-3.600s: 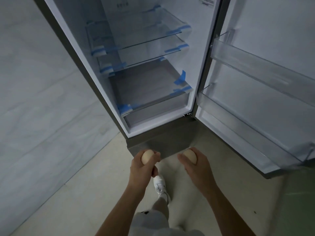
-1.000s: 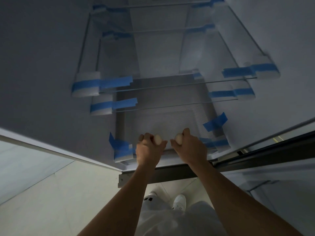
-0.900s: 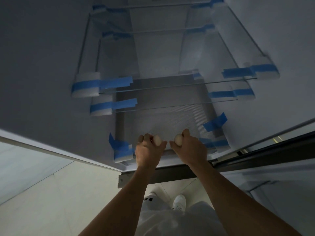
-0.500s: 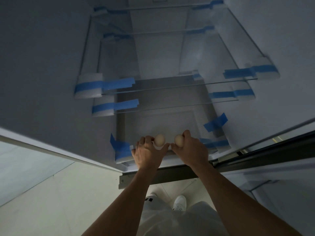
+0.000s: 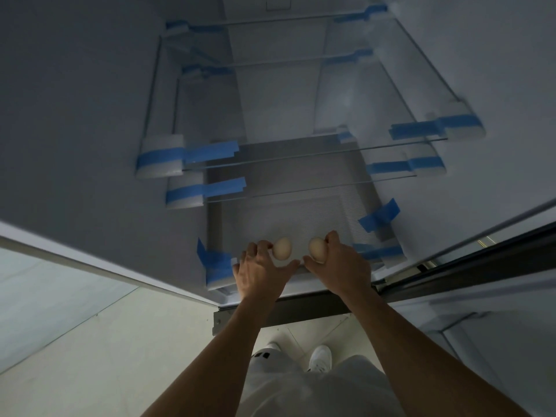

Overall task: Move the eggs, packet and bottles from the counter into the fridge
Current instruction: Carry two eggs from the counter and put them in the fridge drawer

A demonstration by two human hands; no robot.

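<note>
Two beige eggs lie side by side at the front of the open fridge's lowest shelf (image 5: 288,215). The left egg (image 5: 282,248) rests on the shelf, almost fully exposed. My left hand (image 5: 261,270) is spread behind it, and only its fingertips touch the egg. My right hand (image 5: 338,266) holds the right egg (image 5: 317,250) between thumb and fingers, low over the shelf. No packet, bottles or counter are in view.
Two glass shelves (image 5: 301,158) fixed with blue tape and white foam blocks hang above the lowest shelf. The fridge's left wall (image 5: 90,130) and the door frame (image 5: 451,275) close in both sides. My white shoes (image 5: 320,356) stand on the pale floor below.
Since 3.6 s ago I have bent in to the fridge with both eggs. In the last second my left fingers have uncurled from the left egg; my right hand has kept its hold.
</note>
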